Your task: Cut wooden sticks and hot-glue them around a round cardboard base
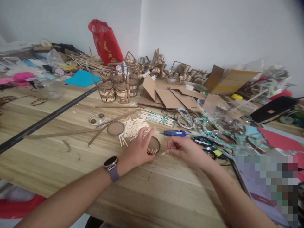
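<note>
My left hand (140, 147) curves around the near left side of a round brown cardboard disc (154, 144) with a notched rim, thumb and fingers against its edge. Short pale sticks stand along the disc's near edge. Just right of it, my right hand (177, 147) pinches one short pale stick (163, 153) between thumb and fingers. Beyond my left hand lies a heap of pale sticks (134, 127). A second notched disc (115, 128) rests left of the heap. Behind my right hand is a blue pen-like tool (174, 133).
Small lidded baskets (106, 91) with tall handles stand behind, near cardboard sheets (171, 98) and a red bag (106, 44). Black-handled scissors (204, 141), green-white strips and rings lie right. Long brown strips (71, 132) and a black bar (52, 112) lie left.
</note>
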The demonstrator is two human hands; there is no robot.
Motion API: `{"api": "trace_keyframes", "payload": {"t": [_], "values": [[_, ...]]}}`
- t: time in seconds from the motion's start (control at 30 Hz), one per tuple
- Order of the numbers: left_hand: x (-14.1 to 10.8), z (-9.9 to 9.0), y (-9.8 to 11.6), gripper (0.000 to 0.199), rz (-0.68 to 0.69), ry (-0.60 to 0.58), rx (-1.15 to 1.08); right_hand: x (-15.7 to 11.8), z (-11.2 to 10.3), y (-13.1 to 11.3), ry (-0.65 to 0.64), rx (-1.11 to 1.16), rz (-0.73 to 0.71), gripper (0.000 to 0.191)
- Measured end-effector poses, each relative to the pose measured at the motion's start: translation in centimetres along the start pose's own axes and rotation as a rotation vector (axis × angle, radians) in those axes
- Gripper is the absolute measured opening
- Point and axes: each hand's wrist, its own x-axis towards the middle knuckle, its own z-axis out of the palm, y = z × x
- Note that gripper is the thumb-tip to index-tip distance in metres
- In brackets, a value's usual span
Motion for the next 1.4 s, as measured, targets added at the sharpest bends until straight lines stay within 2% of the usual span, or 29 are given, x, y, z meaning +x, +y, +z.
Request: {"api": "trace_keyframes", "payload": {"t": [0.13, 0.3, 0.5, 0.77, 0.93, 1.4], "values": [[0.0, 0.0, 0.0, 0.105, 0.011, 0.004, -0.01, -0.5, -0.2, -0.6, -0.103, -0.266, -0.09, 0.012], [-0.1, 0.2, -0.2, 0.104, 0.021, 0.018, -0.004, -0.5, 0.8, -0.4, -0.182, -0.26, -0.135, 0.016], [-0.1, 0.4, -0.4, 0.106, 0.032, 0.021, -0.025, -0.4, 1.8, -1.0, -0.143, -0.169, -0.107, 0.016], [-0.1, 0.4, -0.4, 0.103, 0.045, 0.043, -0.064, -0.3, 2.4, -0.3, -0.064, -0.044, -0.051, 0.01], [-0.1, 0.5, -0.5, 0.1, 0.044, 0.047, -0.072, -0.1, 3.0, -0.4, 0.003, -0.042, -0.076, 0.009], [0.0, 0.4, -0.5, 0.102, 0.054, 0.05, -0.069, 0.2, 4.0, -0.2, 0.065, -0.067, -0.11, 0.009]]}}
